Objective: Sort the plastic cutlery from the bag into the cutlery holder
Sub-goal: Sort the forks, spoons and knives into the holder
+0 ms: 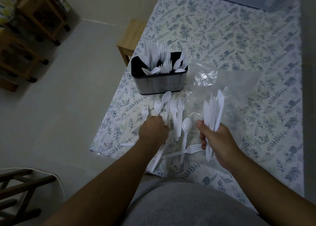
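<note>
Fingers point(203, 136) of the right hand point(218, 143) wrap tight around a bundle of white plastic knives point(213, 109), blades fanned upward, apparently gathered by type so they can go into one compartment together. Across from them, the left hand point(153, 129) curls its fingers down over the loose cutlery on the table point(239, 37); it looks to be pinching the handle of a spoon point(166, 97) lying among several forks point(177, 111), though the contact is hidden behind the knuckles. Between the two hands lie another spoon point(186, 128) and a fork point(191, 148), still unsorted. Beyond the left fingers stands the cutlery holder point(159, 83), already bristling with knives, forks and spoons, kept close for short reaches. Behind the right fingers, the clear bag point(222, 78) lies flat and crumpled, seemingly emptied.
</note>
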Tool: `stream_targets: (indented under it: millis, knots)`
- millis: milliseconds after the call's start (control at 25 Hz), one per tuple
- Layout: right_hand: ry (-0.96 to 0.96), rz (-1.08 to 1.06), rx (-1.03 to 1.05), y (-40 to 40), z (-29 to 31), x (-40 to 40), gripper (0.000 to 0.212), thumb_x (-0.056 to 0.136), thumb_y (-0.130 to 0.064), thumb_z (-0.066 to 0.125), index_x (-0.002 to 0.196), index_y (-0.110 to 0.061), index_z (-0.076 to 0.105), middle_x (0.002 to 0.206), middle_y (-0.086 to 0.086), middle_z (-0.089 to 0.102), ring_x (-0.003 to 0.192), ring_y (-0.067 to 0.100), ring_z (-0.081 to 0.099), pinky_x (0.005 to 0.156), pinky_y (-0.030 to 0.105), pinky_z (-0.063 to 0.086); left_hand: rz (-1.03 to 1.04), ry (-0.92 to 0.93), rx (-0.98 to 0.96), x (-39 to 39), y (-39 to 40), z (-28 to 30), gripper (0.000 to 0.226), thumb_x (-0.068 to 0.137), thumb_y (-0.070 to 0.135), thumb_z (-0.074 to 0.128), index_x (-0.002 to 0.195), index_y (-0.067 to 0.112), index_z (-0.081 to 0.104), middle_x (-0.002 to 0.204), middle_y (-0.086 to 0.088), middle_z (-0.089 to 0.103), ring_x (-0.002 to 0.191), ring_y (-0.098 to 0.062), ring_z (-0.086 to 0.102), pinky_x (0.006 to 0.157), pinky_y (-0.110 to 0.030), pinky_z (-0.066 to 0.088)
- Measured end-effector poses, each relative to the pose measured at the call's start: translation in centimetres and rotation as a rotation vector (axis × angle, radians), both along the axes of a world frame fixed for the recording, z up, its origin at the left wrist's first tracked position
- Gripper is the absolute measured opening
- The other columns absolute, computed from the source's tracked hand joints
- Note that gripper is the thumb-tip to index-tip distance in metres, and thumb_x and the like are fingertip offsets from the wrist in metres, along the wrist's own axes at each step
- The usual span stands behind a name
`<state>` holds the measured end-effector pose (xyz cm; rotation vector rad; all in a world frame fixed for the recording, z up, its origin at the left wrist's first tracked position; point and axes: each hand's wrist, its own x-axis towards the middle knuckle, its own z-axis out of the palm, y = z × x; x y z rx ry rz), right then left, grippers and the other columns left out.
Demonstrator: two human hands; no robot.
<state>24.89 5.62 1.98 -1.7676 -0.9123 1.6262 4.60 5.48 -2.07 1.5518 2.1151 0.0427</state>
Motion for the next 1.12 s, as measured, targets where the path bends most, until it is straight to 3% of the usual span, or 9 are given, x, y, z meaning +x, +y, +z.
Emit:
stream_targets:
  millis: [160,360,520,600,680,800,880,960,1120]
  knots:
    - [0.04,-0.019,0.027,0.1,0.4,0.2,0.01,0.092,-0.02,0.072,0.094,-0.01,0.073,0.062,0.005,0.057,0.053,0.018,0.054,0.054,0.033,0.051,0.047,-0.102,0.074,-0.2,0.2,1.4,0.02,0.093,0.028,0.061,0.088,0.011,0.07,0.072,-0.001,0.068,0.062,-0.016,0.065,0.06,-0.031,0.059]
    - [0.171,-0.022,0.021,0.7,0.9,-0.9,0.017,0.093,-0.025,0.071,0.108,-0.017,0.075,0.068,0.0,0.061,0.063,0.016,0.058,0.064,0.033,0.052,0.214,-0.433,0.265,2.1,-0.9,5.0,0.014,0.096,0.033,0.063,0.093,0.02,0.066,0.08,0.009,0.07,0.072,-0.002,0.066,0.062,-0.019,0.053]
    - [0.17,0.032,0.029,0.6,1.7,-1.5,0.014,0.089,-0.026,0.076,0.098,-0.016,0.075,0.067,-0.002,0.072,0.062,0.011,0.069,0.06,0.025,0.054,-0.073,-0.695,0.247,4.1,-3.2,5.4,0.012,0.098,0.028,0.062,0.098,0.017,0.068,0.086,0.005,0.073,0.073,-0.007,0.068,0.068,-0.026,0.058]
    - [0.026,0.057,0.039,0.3,1.6,-1.0,0.016,0.089,-0.031,0.075,0.094,-0.016,0.074,0.078,0.002,0.077,0.074,0.016,0.074,0.065,0.029,0.056,-0.151,-0.613,0.226,3.7,-4.2,4.2,0.021,0.101,0.03,0.054,0.094,0.015,0.067,0.081,0.001,0.069,0.07,-0.014,0.063,0.067,-0.037,0.055]
    - [-0.114,0.062,0.074,0.1,1.3,-0.2,0.017,0.092,-0.033,0.072,0.092,-0.015,0.072,0.085,0.005,0.075,0.078,0.019,0.07,0.065,0.029,0.054,-0.19,-0.361,0.259,2.3,-5.2,2.9,0.02,0.1,0.029,0.051,0.093,0.017,0.066,0.084,0.0,0.065,0.075,-0.016,0.059,0.067,-0.04,0.054]
    - [-0.189,0.077,0.119,-0.3,0.9,0.4,0.02,0.093,-0.032,0.07,0.096,-0.012,0.069,0.084,0.008,0.072,0.067,0.016,0.065,0.057,0.021,0.051,-0.306,-0.076,0.327,0.4,-7.1,0.8,0.037,0.093,0.031,0.057,0.128,0.021,0.062,0.13,-0.004,0.061,0.121,-0.024,0.054,0.095,-0.039,0.05]
    - [-0.235,0.148,0.091,-0.4,0.2,0.3,0.023,0.094,-0.033,0.068,0.1,-0.011,0.066,0.081,0.008,0.068,0.067,0.016,0.063,0.059,0.025,0.05,-0.394,-0.047,0.181,0.3,-7.7,-0.2,0.064,0.097,0.046,0.047,0.155,0.026,0.03,0.163,-0.005,0.028,0.151,-0.028,0.022,0.117,-0.047,0.028]
    - [-0.241,0.203,0.021,-0.4,-0.6,0.3,0.025,0.095,-0.034,0.067,0.105,-0.011,0.066,0.084,0.003,0.067,0.073,0.014,0.062,0.062,0.027,0.048,-0.395,-0.055,0.054,0.5,-7.5,-1.2,0.074,0.099,0.056,0.036,0.16,0.031,0.002,0.169,-0.002,-0.004,0.155,-0.026,-0.008,0.12,-0.046,0.003]
    - [-0.149,0.148,-0.083,-0.1,-1.7,1.0,0.031,0.094,-0.037,0.068,0.12,-0.02,0.063,0.102,-0.005,0.068,0.09,0.008,0.061,0.068,0.023,0.044,-0.286,-0.071,0.042,0.3,-7.1,-1.7,0.078,0.099,0.06,0.032,0.159,0.031,-0.008,0.167,0.001,-0.019,0.152,-0.023,-0.02,0.117,-0.044,-0.006]
